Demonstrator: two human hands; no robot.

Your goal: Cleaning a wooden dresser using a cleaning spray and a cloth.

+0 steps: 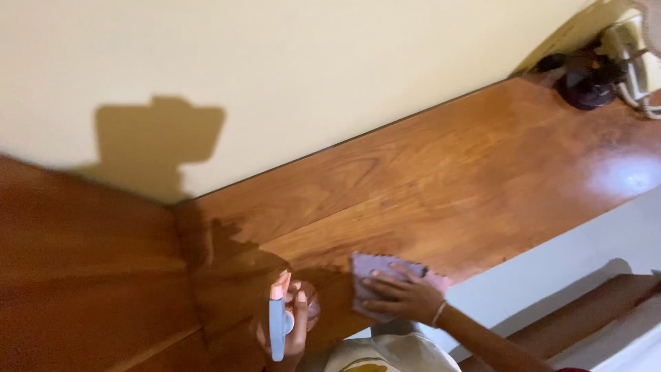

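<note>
My right hand point(405, 296) lies flat on a small purple cloth point(375, 270), pressing it onto the glossy wooden tabletop point(441, 179) near its front edge. My left hand point(297, 324) grips a light blue spray bottle point(277, 327) with a peach-coloured nozzle, held upright just left of the cloth. A thin bracelet circles my right wrist.
A cream wall point(289, 76) runs behind the tabletop. At the far right corner sit a dark round object point(585, 86) and a cream corded telephone point(630, 48). A wooden panel point(82, 275) stands at the left. Below the table edge lie pale floor and a wooden step point(585, 317).
</note>
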